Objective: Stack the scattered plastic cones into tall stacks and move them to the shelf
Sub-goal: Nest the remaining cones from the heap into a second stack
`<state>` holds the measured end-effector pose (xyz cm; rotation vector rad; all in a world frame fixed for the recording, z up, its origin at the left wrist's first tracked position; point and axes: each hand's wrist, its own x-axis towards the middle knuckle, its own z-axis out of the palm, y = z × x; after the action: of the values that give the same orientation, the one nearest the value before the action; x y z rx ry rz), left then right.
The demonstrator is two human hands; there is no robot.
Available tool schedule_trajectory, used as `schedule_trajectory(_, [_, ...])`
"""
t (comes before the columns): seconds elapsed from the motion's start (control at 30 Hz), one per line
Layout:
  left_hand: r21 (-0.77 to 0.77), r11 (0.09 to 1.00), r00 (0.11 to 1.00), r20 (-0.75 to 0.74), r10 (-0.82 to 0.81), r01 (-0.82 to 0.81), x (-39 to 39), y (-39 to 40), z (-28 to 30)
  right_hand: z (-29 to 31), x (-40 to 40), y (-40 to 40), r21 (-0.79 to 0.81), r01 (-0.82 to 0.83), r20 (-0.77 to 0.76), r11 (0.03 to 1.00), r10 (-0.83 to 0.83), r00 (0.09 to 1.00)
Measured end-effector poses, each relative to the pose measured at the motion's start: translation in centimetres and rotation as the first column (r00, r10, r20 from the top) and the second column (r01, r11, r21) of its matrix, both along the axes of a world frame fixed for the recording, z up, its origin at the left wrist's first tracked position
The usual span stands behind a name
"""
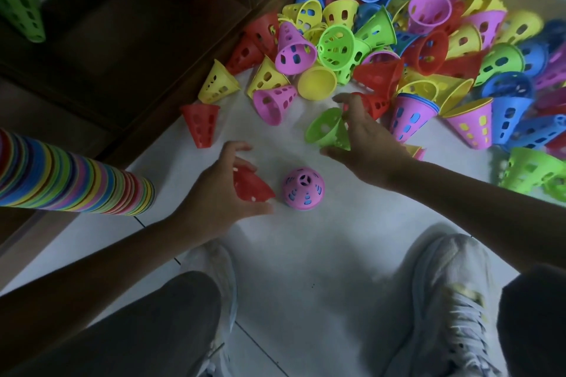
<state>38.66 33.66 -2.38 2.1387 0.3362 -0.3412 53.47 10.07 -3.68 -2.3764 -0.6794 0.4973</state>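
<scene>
Bare white floor (306, 254) lies open between the shoes and the heap of cones (428, 55), which crowds the far right corner beside the dark shelf (122, 40). The left hand (220, 193) grips a red cone (251, 187) just beside an upright pink cone (302, 188). The right hand (364, 135) pinches a green cone (327, 128) at the heap's near edge. A tall stack (76, 184) leans at the left edge.

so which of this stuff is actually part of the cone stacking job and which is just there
Part of the job:
- red cone held in the left hand
- green cone held in the right hand
- pink cone upright on the floor between the hands
- loose pile of cones
- tall multicoloured stack
- wooden shelf

Just there:
- white sneakers
- floor tiles
</scene>
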Motion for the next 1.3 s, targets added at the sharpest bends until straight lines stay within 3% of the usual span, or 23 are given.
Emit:
schedule_trajectory(0.2, [-0.196, 0.980, 0.999, 0.041, 0.028, -0.019, 0.9, -0.9, 3.9, 2.1, -2.1, -0.7, 0.151, 0.222, -0.125, 0.963, -0.205, 0.971])
schedule_trajectory(0.3, [-0.167, 0.985, 0.999, 0.019, -0.041, 0.044, 1.3, -1.2, 4.7, 2.6, -2.7, -1.0, 0.242, 0.385, -0.321, 0.891, -0.301, 0.898])
schedule_trajectory(0.4, [-0.027, 0.990, 0.990, 0.012, -0.138, 0.138, 1.5, -1.3, 5.4, 3.4, -3.2, -1.0, 0.334, 0.499, -0.483, 0.800, -0.309, 0.819])
schedule_trajectory(0.53, [0.199, 0.937, 0.943, 0.110, -0.313, 0.288, 1.7, -1.7, 5.1, 4.1, -3.7, -1.7, 0.363, 0.496, -0.466, 0.789, -0.307, 0.830])
schedule_trajectory(0.73, [0.282, 0.905, 0.910, 0.174, -0.375, 0.319, 2.4, -3.2, 3.5, 4.0, -4.0, -3.1, 0.352, 0.527, -0.477, 0.773, -0.336, 0.812])
schedule_trajectory(1.07, [0.210, 0.940, 0.932, 0.191, -0.309, 0.269, 3.0, -4.7, -1.2, 4.6, -5.2, -3.0, 0.373, 0.596, -0.478, 0.711, -0.403, 0.780])
schedule_trajectory(1.2, [0.110, 0.978, 0.957, 0.213, -0.197, 0.176, 2.2, -4.8, -3.9, 5.2, -5.9, -2.4, 0.391, 0.525, -0.388, 0.756, -0.382, 0.839])
schedule_trajectory(1.3, [0.061, 0.979, 0.951, 0.232, -0.205, 0.197, 1.7, -4.4, -4.4, 5.3, -6.4, -2.0, 0.322, 0.442, -0.294, 0.837, -0.355, 0.887])
